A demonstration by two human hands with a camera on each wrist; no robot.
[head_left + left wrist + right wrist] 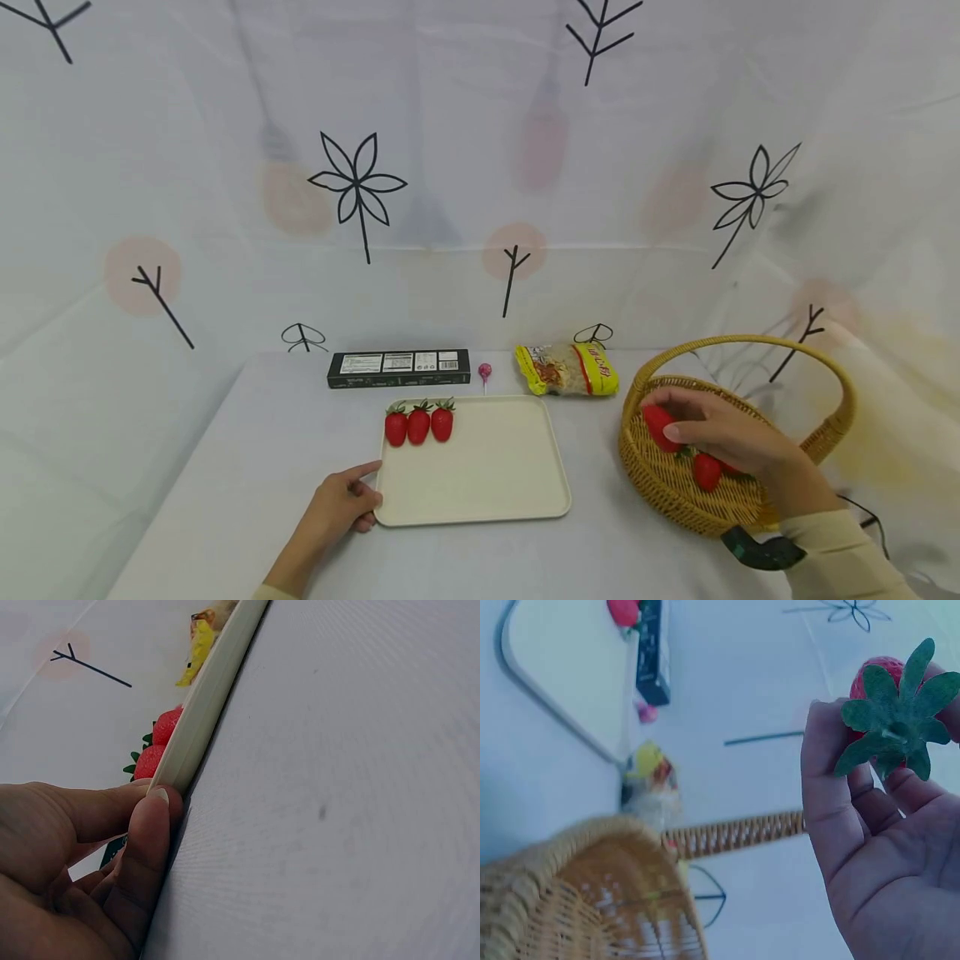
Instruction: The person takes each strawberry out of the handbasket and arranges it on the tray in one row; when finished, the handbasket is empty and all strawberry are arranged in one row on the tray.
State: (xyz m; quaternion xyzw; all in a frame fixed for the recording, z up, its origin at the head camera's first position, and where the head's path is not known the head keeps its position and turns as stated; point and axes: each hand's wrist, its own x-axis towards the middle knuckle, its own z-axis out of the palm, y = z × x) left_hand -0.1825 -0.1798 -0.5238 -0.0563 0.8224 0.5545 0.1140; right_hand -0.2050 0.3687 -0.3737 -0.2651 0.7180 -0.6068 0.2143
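Held strawberry (656, 421), at right: right hand (723, 429) gripping it over the basket (637, 462); a light grip, lifting clear of the arched handle (846, 404), is probably serving best. Tray (480, 479), near centre: left hand (341, 502) pinching its left edge, likely steadying it. Strawberry showing dimpled skin, fabric-like leaves (889, 724); basket, woven wicker; tray, smooth rounded rectangle.

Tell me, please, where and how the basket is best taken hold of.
I'd probably grip the handle at the middle of its arch, from above, fingers curling under it: it rises over the open basket, above the strawberries inside. Let the right hand, over the basket holding another strawberry, clear first.
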